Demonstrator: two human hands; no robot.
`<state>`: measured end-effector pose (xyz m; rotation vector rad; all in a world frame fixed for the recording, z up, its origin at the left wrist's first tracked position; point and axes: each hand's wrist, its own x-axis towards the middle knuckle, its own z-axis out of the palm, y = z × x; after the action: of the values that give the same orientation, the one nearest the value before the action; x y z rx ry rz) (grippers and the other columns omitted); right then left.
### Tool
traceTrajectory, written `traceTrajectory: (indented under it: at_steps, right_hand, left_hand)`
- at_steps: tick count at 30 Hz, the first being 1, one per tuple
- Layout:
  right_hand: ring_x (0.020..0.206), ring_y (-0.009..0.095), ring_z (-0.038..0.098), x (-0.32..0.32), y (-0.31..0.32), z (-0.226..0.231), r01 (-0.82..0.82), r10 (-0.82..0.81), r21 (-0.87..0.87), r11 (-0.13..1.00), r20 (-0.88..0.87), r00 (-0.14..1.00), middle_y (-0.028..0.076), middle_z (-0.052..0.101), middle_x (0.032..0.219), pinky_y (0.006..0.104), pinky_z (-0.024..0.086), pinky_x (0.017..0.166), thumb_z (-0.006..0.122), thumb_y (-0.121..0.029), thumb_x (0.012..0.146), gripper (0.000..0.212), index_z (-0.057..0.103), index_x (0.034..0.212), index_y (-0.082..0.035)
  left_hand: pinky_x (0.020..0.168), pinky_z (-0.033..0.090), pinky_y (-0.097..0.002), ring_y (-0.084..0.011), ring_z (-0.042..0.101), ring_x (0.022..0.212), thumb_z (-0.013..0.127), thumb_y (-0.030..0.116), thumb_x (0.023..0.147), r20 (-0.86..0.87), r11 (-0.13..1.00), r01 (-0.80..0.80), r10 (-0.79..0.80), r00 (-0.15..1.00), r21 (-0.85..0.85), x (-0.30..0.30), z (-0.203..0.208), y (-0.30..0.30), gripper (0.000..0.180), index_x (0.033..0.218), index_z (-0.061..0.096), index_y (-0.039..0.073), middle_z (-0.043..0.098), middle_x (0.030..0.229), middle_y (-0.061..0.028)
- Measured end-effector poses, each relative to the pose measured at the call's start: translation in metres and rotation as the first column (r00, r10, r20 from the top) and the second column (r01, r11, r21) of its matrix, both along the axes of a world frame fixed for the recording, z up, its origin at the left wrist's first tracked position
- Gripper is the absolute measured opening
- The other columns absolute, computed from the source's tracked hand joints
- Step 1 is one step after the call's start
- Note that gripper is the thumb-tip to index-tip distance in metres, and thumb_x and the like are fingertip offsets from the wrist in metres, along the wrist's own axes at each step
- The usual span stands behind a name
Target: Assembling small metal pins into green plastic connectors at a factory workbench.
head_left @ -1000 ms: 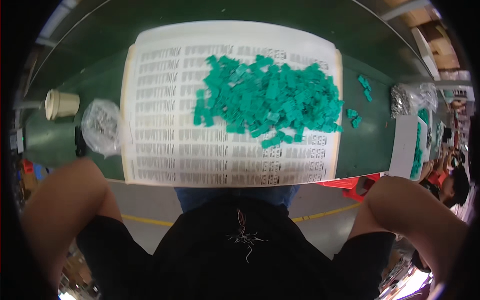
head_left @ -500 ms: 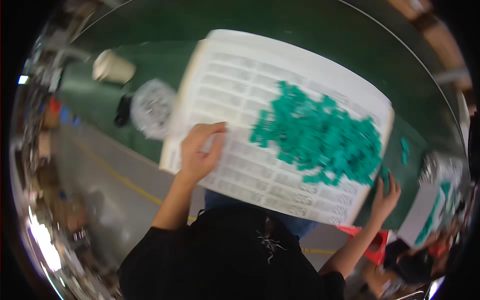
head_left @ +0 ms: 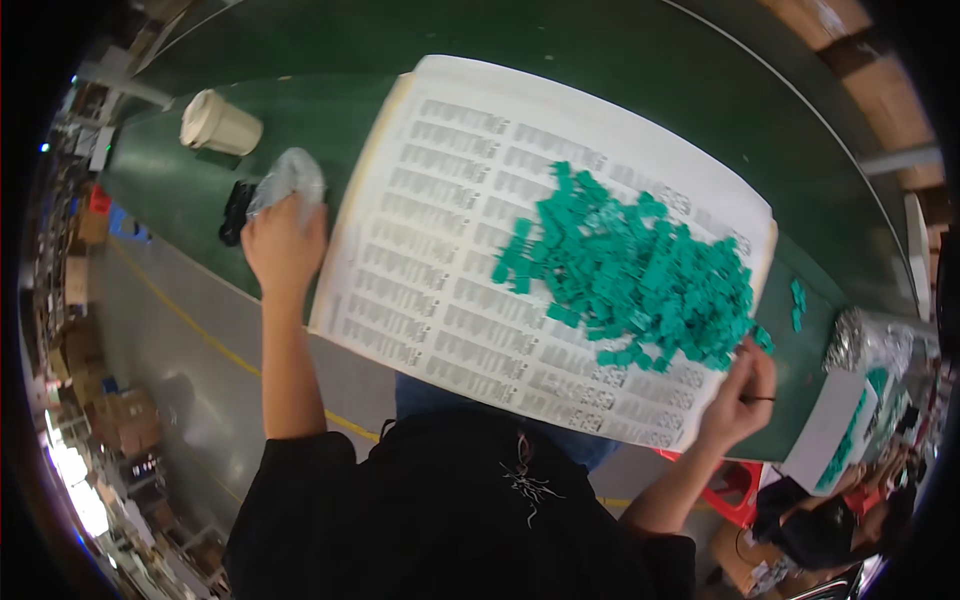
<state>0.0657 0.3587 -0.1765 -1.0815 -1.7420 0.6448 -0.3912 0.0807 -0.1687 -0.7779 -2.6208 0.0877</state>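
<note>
Head view: the left hand has its fingers closed over a crumpled clear plastic bag at about ten o'clock, its forearm running straight up from the black-sleeved shoulder. The right hand, at four o'clock, has its fingers bent round the near right corner of a large white printed sheet; whether they pinch the sheet itself or one of the pieces cannot be told. One sheet lies tilted across the dark green bench, covered in rows of small grey print blocks. On its right half sits one heap of small teal plastic pieces, too many to count, with two or three strays off the sheet toward three o'clock. One cream paper cup lies on its side at eleven o'clock, just beyond the bag.
</note>
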Motion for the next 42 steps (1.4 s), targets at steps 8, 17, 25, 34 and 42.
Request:
traceTrajectory:
  at_steps: [8,17,25,34,42]
  right_hand:
    - [0.061,0.003,0.047,0.003,-0.004,0.023,0.029,-0.032,0.053,0.998,0.068,0.997,0.007,0.066,0.095,0.0190,0.035,0.051,0.068,0.002,0.090,0.013,0.073,0.101,0.002]
    - [0.057,0.011,0.055,-0.012,-0.001,0.036,-0.079,0.094,-0.064,0.995,0.294,0.951,0.007,0.066,0.102,0.0254,0.043,0.051,0.078,-0.008,0.083,0.023,0.075,0.106,-0.009]
    - [0.070,0.026,0.067,-0.045,0.021,0.041,-0.333,0.323,-0.129,0.934,0.702,0.634,0.007,0.059,0.124,0.0370,0.054,0.060,0.086,-0.035,0.072,0.053,0.070,0.121,-0.023]
    - [0.072,0.024,0.068,-0.003,0.026,0.020,-0.263,0.225,-0.018,0.965,0.575,0.786,0.007,0.060,0.119,0.0360,0.055,0.059,0.082,-0.029,0.078,0.040,0.071,0.115,-0.020]
    - [0.065,0.022,0.063,0.040,0.014,-0.012,0.012,-0.033,0.216,0.976,0.096,0.995,0.009,0.065,0.095,0.0326,0.050,0.055,0.076,-0.009,0.084,0.023,0.073,0.107,-0.007]
  left_hand:
    - [0.062,0.054,-0.0392,-0.0323,0.068,0.081,0.068,0.019,0.090,0.004,0.752,0.298,-0.371,0.929,0.588,-0.013,0.000,0.109,0.014,0.101,0.071,0.010,0.070,0.091,-0.0123]
    - [0.080,0.053,-0.0416,-0.0298,0.066,0.094,0.070,0.016,0.086,0.214,0.556,0.787,-0.831,0.514,0.268,0.063,-0.001,0.177,0.026,0.111,0.070,0.010,0.072,0.108,-0.0068]
    - [0.105,0.042,-0.0466,-0.0387,0.054,0.122,0.074,0.026,0.084,0.183,0.404,0.763,-0.914,0.363,0.505,0.118,0.011,0.182,0.055,0.134,0.059,0.009,0.061,0.133,-0.0152]
    - [0.116,0.030,-0.0540,-0.0474,0.031,0.142,0.079,0.037,0.072,0.467,0.327,0.844,-0.878,0.105,0.426,0.192,-0.017,0.249,0.096,0.153,0.037,0.007,0.039,0.156,-0.0198]
    - [0.114,0.031,-0.0535,-0.0456,0.039,0.139,0.078,0.042,0.071,0.298,0.290,0.829,-0.942,0.156,0.479,0.209,-0.045,0.230,0.089,0.146,0.047,0.006,0.045,0.151,-0.0206]
